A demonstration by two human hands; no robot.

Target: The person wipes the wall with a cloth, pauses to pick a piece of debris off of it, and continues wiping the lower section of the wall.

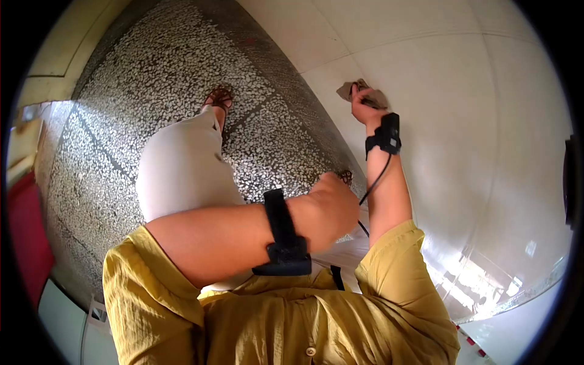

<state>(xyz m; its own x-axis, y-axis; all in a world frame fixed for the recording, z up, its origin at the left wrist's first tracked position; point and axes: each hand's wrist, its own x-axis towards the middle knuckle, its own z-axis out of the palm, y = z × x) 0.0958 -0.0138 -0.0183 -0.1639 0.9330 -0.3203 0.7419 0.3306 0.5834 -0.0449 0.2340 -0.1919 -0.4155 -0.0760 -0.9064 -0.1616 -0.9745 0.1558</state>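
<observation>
My right hand (367, 111) is closed around a crumpled brownish cloth (350, 91) and presses it against the pale tiled wall (450, 121). Part of the cloth sticks out on both sides of the fingers. Across the front of my body reaches my left arm, with my left hand (333, 204) bent near my waist. Its back faces the camera, and its fingers are mostly hidden, so I cannot see whether they hold anything. Each wrist carries a black strap with a small device, and a black cable runs from the right one.
Speckled terrazzo flooring (152, 79) with a dark border meets the wall on the right. My sandalled foot (220, 97) stands on it. A pale cabinet or door (55, 55) is at upper left, a red panel (30, 231) at far left. Light glares on the lower right.
</observation>
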